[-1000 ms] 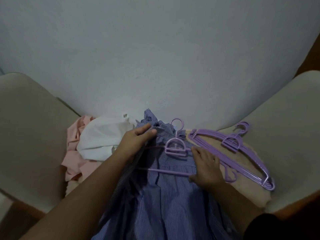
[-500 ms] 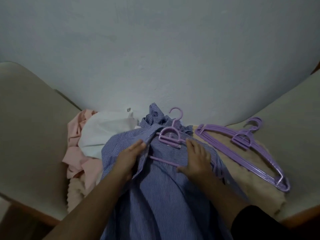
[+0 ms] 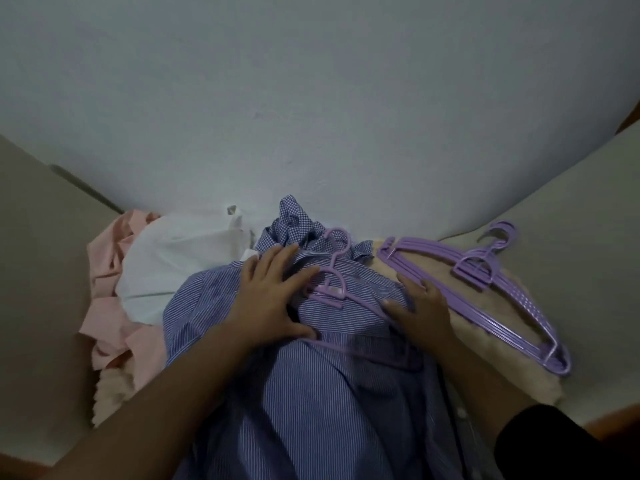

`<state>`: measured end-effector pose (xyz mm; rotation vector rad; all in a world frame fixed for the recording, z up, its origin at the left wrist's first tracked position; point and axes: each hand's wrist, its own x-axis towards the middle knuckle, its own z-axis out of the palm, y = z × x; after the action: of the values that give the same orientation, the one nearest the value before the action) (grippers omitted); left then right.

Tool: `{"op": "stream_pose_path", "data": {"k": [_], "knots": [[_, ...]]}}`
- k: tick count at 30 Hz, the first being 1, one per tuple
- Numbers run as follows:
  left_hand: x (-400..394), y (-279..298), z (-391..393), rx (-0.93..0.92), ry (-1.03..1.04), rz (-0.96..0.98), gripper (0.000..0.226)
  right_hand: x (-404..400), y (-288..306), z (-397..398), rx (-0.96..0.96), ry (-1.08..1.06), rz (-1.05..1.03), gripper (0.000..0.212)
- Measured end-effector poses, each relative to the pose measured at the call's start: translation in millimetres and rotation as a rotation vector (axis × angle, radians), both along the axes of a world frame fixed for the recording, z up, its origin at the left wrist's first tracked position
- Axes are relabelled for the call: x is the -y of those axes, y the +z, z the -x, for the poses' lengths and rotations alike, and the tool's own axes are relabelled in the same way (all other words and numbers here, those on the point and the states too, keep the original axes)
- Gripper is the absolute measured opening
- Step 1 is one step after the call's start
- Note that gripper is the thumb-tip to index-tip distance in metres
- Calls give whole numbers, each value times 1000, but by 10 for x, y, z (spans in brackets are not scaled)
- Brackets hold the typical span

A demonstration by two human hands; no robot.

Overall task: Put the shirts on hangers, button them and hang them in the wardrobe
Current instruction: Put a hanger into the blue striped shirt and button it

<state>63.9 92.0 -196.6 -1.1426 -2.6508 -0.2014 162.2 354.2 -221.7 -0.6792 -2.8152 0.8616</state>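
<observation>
Blue striped shirt (image 3: pixel 311 393) lies front-up, long axis running from the person toward the wall, collar end far. Left hand (image 3: pixel 270 299) flat w/ fingers spread, pressing the shirt's left chest/collar area. Right hand (image 3: pixel 420 311) also flat on the shirt's right shoulder, fingers straight, gripping nothing. Between the hands, purple hanger (image 3: pixel 334 282) sits inside the shirt, hook pointing at the wall, bar crosswise. Right of it, stack of purple hangers (image 3: pixel 485 289) on a beige fuzzy cushion (image 3: pixel 450 327). Far left: white shirt (image 3: pixel 180 261), pink shirt (image 3: pixel 107 306); checked shirt (image 3: pixel 294 220) bunched by wall.
</observation>
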Motion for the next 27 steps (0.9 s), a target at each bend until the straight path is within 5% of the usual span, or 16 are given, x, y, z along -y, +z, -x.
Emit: {"op": "stream_pose_path", "data": {"k": [5, 13, 21, 27], "knots": [[2, -162, 202, -19, -31, 232, 125, -296, -140, -20, 82, -72, 248, 59], [14, -220, 274, 21, 15, 240, 126, -368, -267, -41, 87, -106, 380, 38], [-40, -91, 266, 157, 229, 99, 123, -292, -116, -27, -185, -194, 266, 34], [-68, -48, 242, 114, 224, 164, 125, 84, 92, 2, -451, -145, 164, 37]]}}
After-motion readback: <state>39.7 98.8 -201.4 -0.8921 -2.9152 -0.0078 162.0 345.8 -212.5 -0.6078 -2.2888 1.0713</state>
